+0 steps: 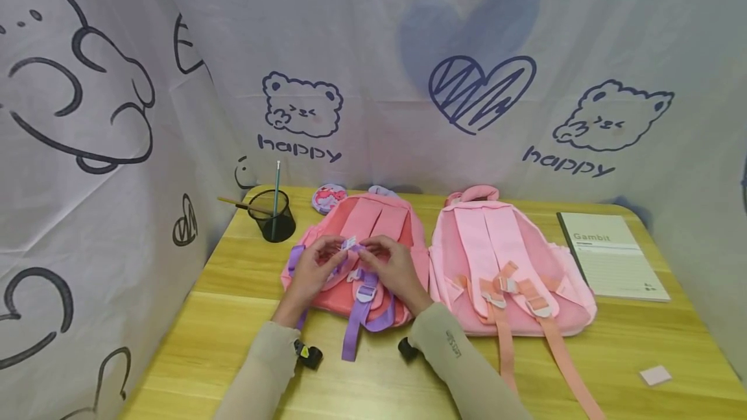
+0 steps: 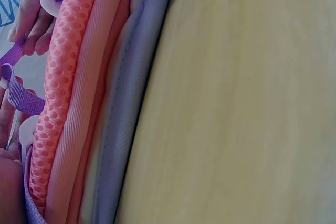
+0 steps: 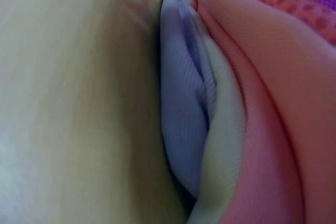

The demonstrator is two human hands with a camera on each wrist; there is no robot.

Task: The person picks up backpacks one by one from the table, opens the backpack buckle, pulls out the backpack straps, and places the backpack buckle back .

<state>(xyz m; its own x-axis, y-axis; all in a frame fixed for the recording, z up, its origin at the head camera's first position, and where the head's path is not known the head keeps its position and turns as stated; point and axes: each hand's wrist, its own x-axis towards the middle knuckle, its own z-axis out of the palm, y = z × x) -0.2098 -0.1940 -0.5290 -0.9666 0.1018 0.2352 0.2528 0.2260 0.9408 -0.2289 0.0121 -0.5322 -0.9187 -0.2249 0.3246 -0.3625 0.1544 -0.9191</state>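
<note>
purple strap [image 2: 25,99], pale buckle [image 1: 349,243]: held above coral backpack [image 1: 379,220] on surface [image 1: 204,342] | left hand [image 1: 314,266], right hand [image 1: 397,269]: fingers nearly closed, pinching strap | we expect light, limp webbing, stiff smooth buckle; we'd grip beside buckle

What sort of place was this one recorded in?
Probably a curtained-off study corner, though the wider room is hidden: cartoon-printed fabric hangs close around a wood-grain table, and a notebook lies near its right side.
</note>
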